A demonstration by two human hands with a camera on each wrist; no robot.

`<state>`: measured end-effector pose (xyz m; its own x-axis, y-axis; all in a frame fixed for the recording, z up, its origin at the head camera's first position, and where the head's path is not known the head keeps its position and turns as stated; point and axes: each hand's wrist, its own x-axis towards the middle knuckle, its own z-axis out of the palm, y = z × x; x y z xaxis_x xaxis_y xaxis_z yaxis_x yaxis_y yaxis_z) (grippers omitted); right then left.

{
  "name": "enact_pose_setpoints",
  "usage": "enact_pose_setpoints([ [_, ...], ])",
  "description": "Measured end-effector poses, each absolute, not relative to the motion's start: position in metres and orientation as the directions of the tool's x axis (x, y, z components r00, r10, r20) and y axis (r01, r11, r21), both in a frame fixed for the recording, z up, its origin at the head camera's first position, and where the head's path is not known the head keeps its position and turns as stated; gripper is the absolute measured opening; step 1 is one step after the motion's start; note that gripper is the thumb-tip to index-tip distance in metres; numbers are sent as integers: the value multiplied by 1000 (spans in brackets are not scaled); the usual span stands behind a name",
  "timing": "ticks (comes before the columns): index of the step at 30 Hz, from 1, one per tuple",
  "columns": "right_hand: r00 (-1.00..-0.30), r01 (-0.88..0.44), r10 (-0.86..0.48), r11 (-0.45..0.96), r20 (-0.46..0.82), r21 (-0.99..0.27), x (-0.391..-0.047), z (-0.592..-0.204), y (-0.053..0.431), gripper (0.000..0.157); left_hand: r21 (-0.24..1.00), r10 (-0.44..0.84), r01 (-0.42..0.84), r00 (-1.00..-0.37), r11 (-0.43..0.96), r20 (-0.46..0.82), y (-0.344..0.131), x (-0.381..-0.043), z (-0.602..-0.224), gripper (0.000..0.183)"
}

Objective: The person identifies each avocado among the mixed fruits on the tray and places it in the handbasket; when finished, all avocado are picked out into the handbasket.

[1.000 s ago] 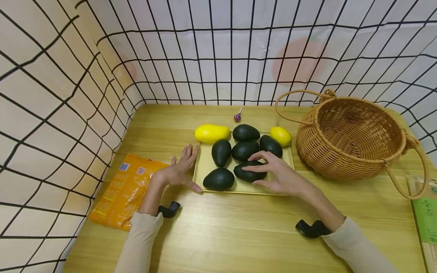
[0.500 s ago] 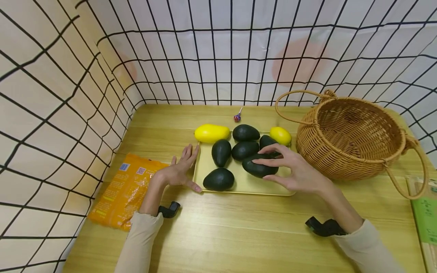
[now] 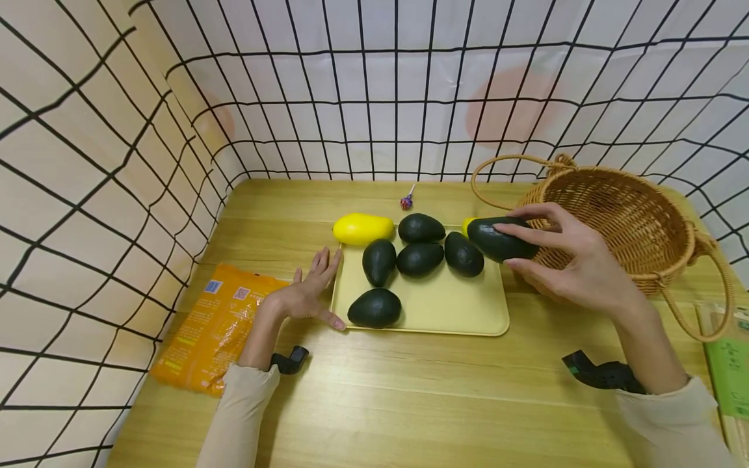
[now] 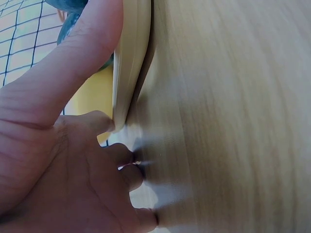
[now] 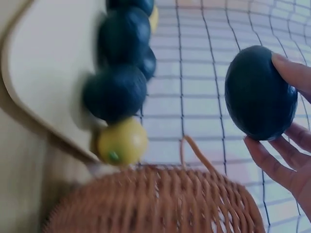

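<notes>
My right hand [image 3: 576,260] grips a dark green avocado [image 3: 502,239] by its right end, between the tray and the near left rim of a wicker basket [image 3: 526,201]. In the right wrist view that avocado [image 5: 261,93] hangs above the basket's height, thumb on one side and fingers on the other. Straight fingers of my left hand [image 3: 307,292] rest along the left edge of a pale yellow tray [image 3: 445,305], thumb at its near corner. Several avocados [image 3: 375,307] lie on the tray. A yellow mango [image 3: 363,229] sits at its far left corner; a lemon [image 5: 122,141] is at the far right.
An orange plastic packet [image 3: 210,331] lies left of my left forearm. Behind the tray is a lollipop [image 3: 406,200]. A green package [image 3: 731,370] lies at the right edge. Black wire mesh [image 3: 380,91] borders the back and sides of the table.
My right hand has lifted the avocado off the tray's near right part and carried it right and back toward the basket. The left hand has stayed in place.
</notes>
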<state>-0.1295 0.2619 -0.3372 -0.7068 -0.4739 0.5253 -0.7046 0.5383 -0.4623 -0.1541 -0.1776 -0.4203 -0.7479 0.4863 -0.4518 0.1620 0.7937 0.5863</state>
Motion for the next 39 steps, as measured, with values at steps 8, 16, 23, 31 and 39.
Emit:
enact_pose_setpoints([
  [8,-778,-574,-269,673,568,-467,-131,-327,298,69,593,491,164,-750,788,-444,-178,-154,-421,144],
  [16,-795,-473,-103,721,598,-506,-133,-334,320,68,590,490,167,-749,790,-445,-178,-154,-420,144],
  [23,-868,-277,77,743,490,-609,-138,-347,327,52,586,489,168,-749,793,-446,-177,-154,-420,144],
  [31,-919,-129,121,807,375,-577,-142,-352,329,50,589,489,167,-751,791,-444,-178,-153,-419,144],
  [39,-942,-83,113,835,316,-544,-142,-354,331,49,595,493,167,-751,786,-439,-178,-153,-420,143],
])
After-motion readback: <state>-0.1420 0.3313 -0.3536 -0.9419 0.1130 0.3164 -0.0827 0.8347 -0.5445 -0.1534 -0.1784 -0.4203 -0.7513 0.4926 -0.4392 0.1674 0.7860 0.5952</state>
